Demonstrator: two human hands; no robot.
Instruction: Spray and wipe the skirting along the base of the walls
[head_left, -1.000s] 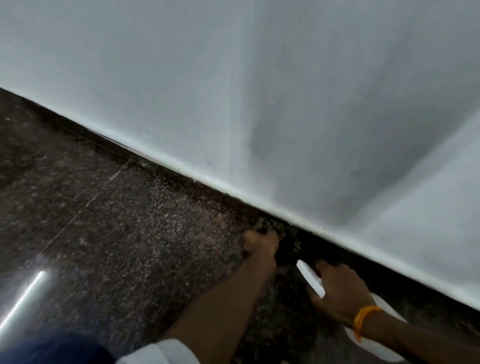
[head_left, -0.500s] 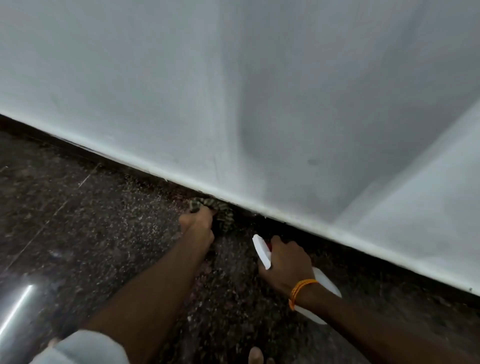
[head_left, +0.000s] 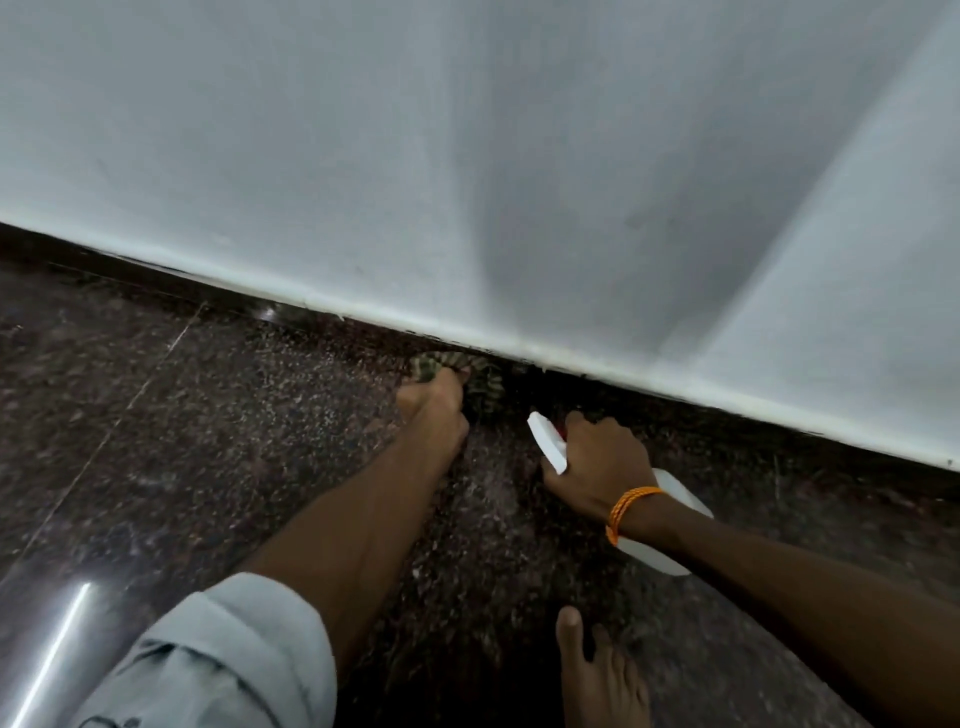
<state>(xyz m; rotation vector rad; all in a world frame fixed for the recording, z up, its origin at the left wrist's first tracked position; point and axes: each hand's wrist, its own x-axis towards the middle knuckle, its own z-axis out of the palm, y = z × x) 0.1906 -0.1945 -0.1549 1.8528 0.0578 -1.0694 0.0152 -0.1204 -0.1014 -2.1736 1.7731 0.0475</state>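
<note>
A dark polished stone skirting (head_left: 291, 312) runs along the foot of the white wall (head_left: 467, 156). My left hand (head_left: 434, 410) is closed on a striped green-and-white cloth (head_left: 485, 387), pressing it against the skirting. Just to its right, my right hand (head_left: 597, 467) grips a white spray bottle (head_left: 670, 519). The bottle's white head (head_left: 545, 439) points toward the skirting, and a bit of red shows beside it. An orange thread band circles that wrist.
The floor is dark speckled granite (head_left: 234, 441) with a thin joint line at left. My bare foot (head_left: 602, 675) rests at the bottom centre. A bright light reflection (head_left: 52, 660) streaks the floor at lower left.
The view has shifted along the wall. Both hands sit further left and higher in the frame than before, the cloth now shows against the skirting, and my foot has come into view.
</note>
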